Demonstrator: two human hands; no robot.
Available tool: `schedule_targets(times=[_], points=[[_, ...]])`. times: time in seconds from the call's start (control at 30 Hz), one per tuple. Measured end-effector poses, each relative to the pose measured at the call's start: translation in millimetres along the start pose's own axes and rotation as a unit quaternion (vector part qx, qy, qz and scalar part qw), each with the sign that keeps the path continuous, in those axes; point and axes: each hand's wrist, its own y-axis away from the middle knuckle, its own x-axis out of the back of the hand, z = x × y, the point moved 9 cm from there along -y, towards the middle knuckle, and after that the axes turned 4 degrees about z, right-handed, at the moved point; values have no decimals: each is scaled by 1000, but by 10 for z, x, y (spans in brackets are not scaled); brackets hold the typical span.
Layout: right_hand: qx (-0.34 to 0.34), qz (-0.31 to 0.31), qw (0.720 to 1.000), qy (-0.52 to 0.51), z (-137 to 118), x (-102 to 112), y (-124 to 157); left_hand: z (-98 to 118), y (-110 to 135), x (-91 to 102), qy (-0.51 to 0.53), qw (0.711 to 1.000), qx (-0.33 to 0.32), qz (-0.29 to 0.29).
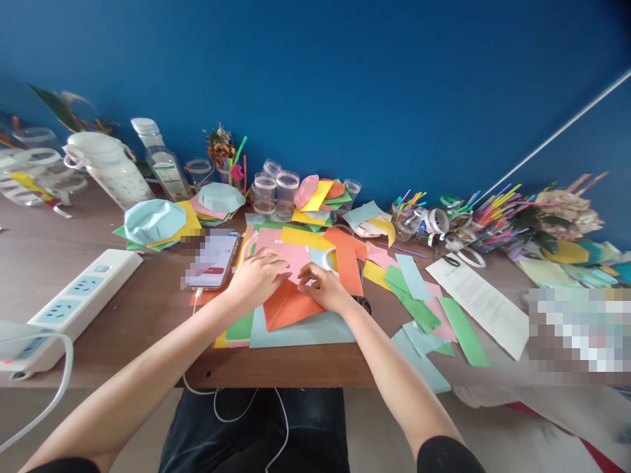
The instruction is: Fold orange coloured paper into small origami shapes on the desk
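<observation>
The orange paper (288,305) lies flat on the desk (276,368) directly beneath both hands, a triangular shape with its point toward the person, partly under a pink sheet (288,256) and on top of a wide pale blue sheet (300,332). The left hand (256,279) is relaxed rather than clenched, palm down with its fingers spread across the pink sheet. The right hand (320,289) curves its fingertips (305,272) down at the pink sheet's edge, just above the orange paper; whether they pinch that edge is impossible to tell. As far as the view shows, the work on the orange paper looks unfinished, since it lies flat and has no raised form. Left of the orange paper, beyond a phone (211,258) with a blurred screen, two pale blue folded paper shapes (154,221) (221,196) look complete and sit on other coloured paper. Behind it, clear plastic cups (276,194) stand beside a stack of mixed paper pieces (320,200), which appear unused. To its right, loose green strips (463,332) lie beside a printed sheet (476,305), and farther back are tape rolls (436,223) and bundled straws (493,220).
</observation>
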Motion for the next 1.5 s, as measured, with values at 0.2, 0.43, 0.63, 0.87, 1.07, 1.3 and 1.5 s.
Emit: schedule_targets(times=[0.2, 0.43, 0.63, 0.87, 1.07, 1.3, 1.5], points=[[-7, -58, 998, 31, -12, -44, 20, 34, 43, -257, -52, 982, -55, -174], [-34, -79, 995, 52, 130, 89, 20, -166, 64, -264, 45, 975, -46, -215], [-26, -60, 996, 62, 173, 192, -11, -329, 85, -274, 74, 968, 8, -239], [-23, -20, 998, 46, 245, 324, -44, -394, 114, -222, 92, 968, 18, -231], [-11, 6, 996, 84, 249, 408, -57, -535, 190, -126, 72, 967, 59, -238], [-19, 16, 987, 159, 305, 448, -62, -664, 224, 17, -10, 975, 70, -211], [-21, -6, 971, 239, 301, 406, -71, -741, 254, 68, -125, 967, 107, -195]])
